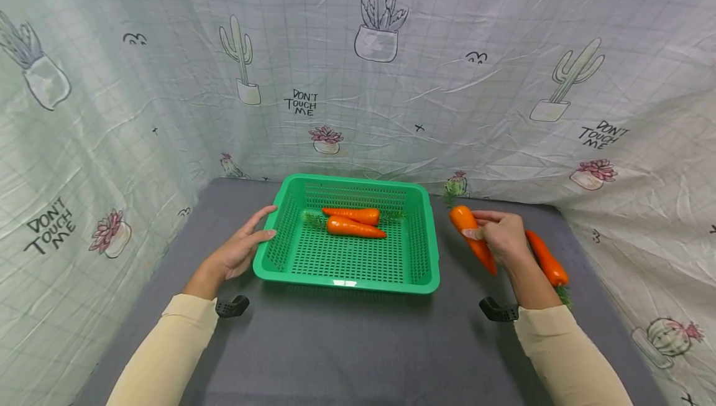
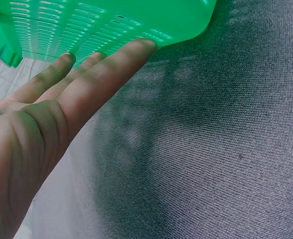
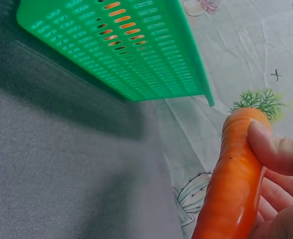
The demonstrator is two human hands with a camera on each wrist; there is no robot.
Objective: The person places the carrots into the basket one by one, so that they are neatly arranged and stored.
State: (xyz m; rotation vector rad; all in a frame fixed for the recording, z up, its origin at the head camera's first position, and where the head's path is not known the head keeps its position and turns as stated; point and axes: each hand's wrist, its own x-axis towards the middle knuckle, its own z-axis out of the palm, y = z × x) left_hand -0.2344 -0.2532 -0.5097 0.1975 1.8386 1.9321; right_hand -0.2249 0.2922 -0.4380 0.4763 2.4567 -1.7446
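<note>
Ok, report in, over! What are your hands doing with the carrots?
Left hand open, fingers against the green basket. Right hand grips one carrot beside the basket. Two carrots already inside, a fourth carrot on the table. Nothing in the way.

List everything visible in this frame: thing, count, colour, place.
basket: 1, green, perforated, middle of the table.
carrots in basket: 2, orange with green tops, side by side at its far end.
held carrot: 1, orange, right of the basket.
loose carrot: 1, orange, on the table behind the right wrist.
table cover: 1, grey.
backdrop cloth: 1, pale, cactus prints.
left hand: fingers straight against the basket's left wall.
right hand: grip around the held carrot.
</note>
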